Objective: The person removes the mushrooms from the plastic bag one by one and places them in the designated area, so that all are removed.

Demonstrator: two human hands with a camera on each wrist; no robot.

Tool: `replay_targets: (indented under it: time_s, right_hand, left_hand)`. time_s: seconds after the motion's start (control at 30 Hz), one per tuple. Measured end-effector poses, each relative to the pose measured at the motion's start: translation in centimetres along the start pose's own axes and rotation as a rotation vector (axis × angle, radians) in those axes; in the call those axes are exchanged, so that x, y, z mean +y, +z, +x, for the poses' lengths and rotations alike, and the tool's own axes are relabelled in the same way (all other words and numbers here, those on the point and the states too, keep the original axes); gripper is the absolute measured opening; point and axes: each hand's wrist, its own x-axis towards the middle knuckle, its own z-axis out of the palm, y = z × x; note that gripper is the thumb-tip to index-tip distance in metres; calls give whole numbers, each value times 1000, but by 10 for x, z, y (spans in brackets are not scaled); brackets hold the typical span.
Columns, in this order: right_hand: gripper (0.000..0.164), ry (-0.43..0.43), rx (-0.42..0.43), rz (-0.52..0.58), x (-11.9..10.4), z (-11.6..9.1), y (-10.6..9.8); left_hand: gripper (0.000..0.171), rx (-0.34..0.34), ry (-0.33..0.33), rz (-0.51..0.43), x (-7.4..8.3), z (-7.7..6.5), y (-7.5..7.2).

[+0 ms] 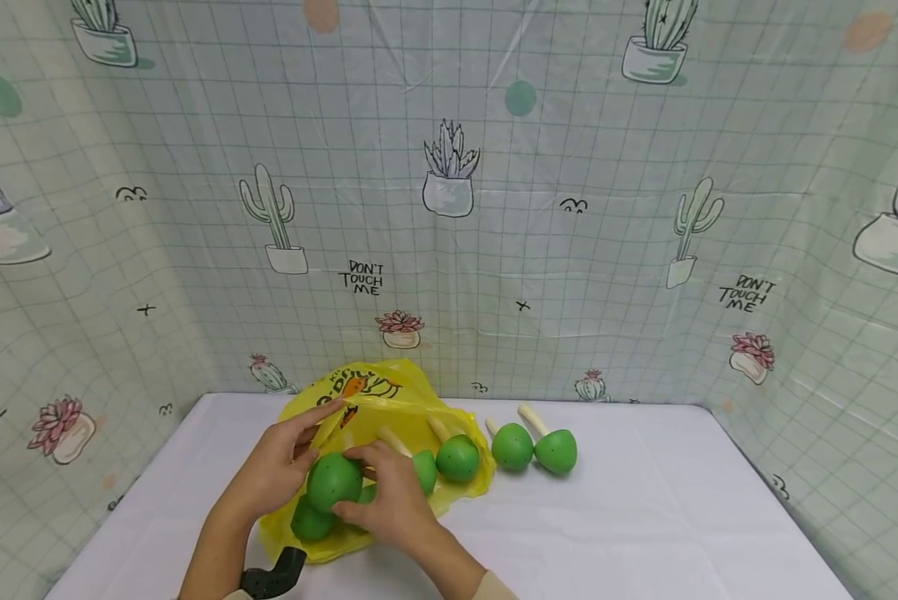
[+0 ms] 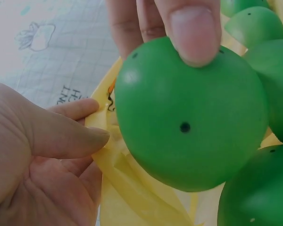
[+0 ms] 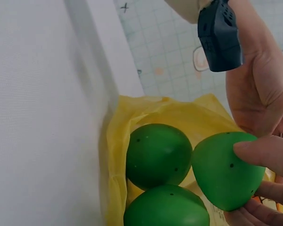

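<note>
My right hand [image 1: 396,500] grips a green, round-headed, mushroom-shaped piece [image 1: 334,482] with small black dots, thumb and fingers on either side of its head. It is held at the mouth of a yellow plastic bag [image 1: 419,390] lying on the table. With thumb and fingers, my left hand [image 2: 42,146] pinches the bag's edge at the left. Inside the bag lie several like pieces, among them a green head [image 3: 159,156] below the held one and a piece [image 1: 458,458] with its pale stem pointing back.
Just right of the bag, two more green pieces [image 1: 512,447] with pale stems lie on the white tablecloth [image 1: 606,533]. A patterned curtain [image 1: 569,317] with printed cacti encloses the back and sides. My left wrist wears a black device [image 1: 272,573].
</note>
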Motion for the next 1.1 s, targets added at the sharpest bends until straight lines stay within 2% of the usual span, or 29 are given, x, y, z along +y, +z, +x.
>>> replay_targets:
  time_s: [0.2,0.4,0.67,1.1]
  right_hand:
    - [52,-5,8,20,-2,-1,-4]
    - [52,-10,11,33,-4,-2,-10]
    - [53,-11,20,41,-7,-5,-18]
    - [53,-14,47,46,-14,-9,-34]
  left_hand:
    - [70,4,-23,30,1,0,0]
    - [70,0,-36,16,1,0,0]
    - [70,-3,-4,-5,1,1,0]
    - [70,10,20,42,2,-1,0]
